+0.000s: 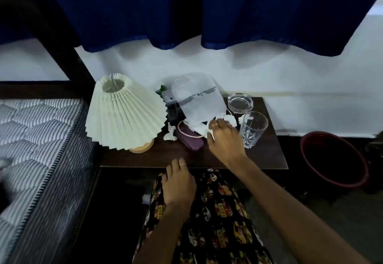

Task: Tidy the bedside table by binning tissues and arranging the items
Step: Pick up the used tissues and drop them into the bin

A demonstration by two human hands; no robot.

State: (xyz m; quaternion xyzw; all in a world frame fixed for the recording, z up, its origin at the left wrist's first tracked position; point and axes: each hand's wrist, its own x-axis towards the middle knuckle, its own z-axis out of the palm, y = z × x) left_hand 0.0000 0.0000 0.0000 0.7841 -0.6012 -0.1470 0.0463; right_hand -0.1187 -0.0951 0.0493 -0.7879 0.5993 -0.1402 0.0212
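Note:
On the dark bedside table (265,153), my right hand (224,139) pinches a clear plastic bag (199,97) with white tissues (199,127) at its lower end; the bag stands up above the table's middle. More crumpled tissue (170,134) lies beside a purple flat case (189,139) with a pink band. Another tissue (232,118) shows just behind my fingers. My left hand (178,182) rests on my patterned lap below the table's front edge, holding nothing.
A pleated cream lamp (124,112) leans at the table's left. A glass ashtray (240,102) and a cut-glass tumbler (252,128) stand at the right. A dark box (173,112) sits behind the bag. A red bin (335,160) is on the floor right; a mattress (37,139) left.

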